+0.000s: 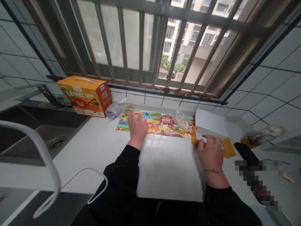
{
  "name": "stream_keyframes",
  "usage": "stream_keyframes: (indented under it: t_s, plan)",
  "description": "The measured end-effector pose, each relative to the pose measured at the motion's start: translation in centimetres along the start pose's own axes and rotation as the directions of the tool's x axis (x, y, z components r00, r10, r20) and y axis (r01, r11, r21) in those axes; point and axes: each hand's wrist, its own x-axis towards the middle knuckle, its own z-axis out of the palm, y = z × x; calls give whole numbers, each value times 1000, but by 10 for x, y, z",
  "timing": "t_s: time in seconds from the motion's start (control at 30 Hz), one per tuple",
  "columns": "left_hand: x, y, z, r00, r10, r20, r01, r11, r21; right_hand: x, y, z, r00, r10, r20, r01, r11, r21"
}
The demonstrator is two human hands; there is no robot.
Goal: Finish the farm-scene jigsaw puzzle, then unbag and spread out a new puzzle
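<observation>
My left hand (137, 128) lies with its fingers apart over a colourful puzzle picture (152, 121) showing a lion and other animals. Beside it is a second puzzle picture (169, 129) with a red barn and a pink pig. My right hand (211, 152), a thin bracelet at its wrist, is curled at the near side of an open yellow box (229, 147) with a white inside. Its fingers partly hide that box, and its contents are not visible. A crumpled clear plastic bag (183, 119) rests on the barn picture, against the box.
An orange carton (82, 97) with a handle stands at the back left, a plastic bag of small pieces (116, 108) beside it. A sink (42, 138) and white cable (44, 150) are left. At right lie a dark object (246, 153) and another plastic-wrapped item (266, 133). A barred window is behind.
</observation>
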Motion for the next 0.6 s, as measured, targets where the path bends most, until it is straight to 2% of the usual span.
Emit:
stream_keyframes:
  t_s: [0.03, 0.1, 0.17, 0.23, 0.3, 0.33, 0.4, 0.43, 0.47, 0.53, 0.6]
  plan:
    - [7, -13, -9, 991, -65, -118, 66, 998, -1, -1, -19, 5, 999, -47, -20, 48, 996, 73]
    - [22, -37, -23, 965, -153, -215, 154, 988, -11, -4, -59, 15, 988, -146, -50, 154, 963, 223]
    - [36, -58, -35, 952, -206, -225, 203, 979, -34, -9, -99, 23, 974, -223, -46, 225, 908, 352]
    - [52, -77, -49, 950, -198, -240, 187, 980, -67, -19, -134, 25, 966, -258, -33, 244, 853, 462]
    - [69, -96, -67, 944, -180, -277, 156, 982, -106, -35, -163, 17, 943, -332, 11, 262, 765, 589]
    - [77, -104, -76, 943, -174, -285, 150, 983, -103, -44, -177, 10, 918, -395, 45, 267, 697, 666]
    - [91, -116, -92, 941, -163, -297, 142, 986, -92, -62, -205, -9, 834, -542, 101, 227, 504, 833]
    - [97, -120, -98, 943, -154, -295, 136, 987, -82, -69, -221, -20, 783, -607, 136, 157, 405, 901]
    - [100, -122, -101, 945, -148, -292, 134, 989, -69, -74, -239, -32, 725, -657, 205, 38, 336, 941]
    - [101, -123, -98, 949, -149, -277, 147, 989, -30, -77, -277, -57, 539, -771, 339, -217, 261, 941]
    - [96, -119, -86, 945, -193, -265, 200, 980, 0, -73, -317, -81, 360, -875, 325, -333, 205, 920]
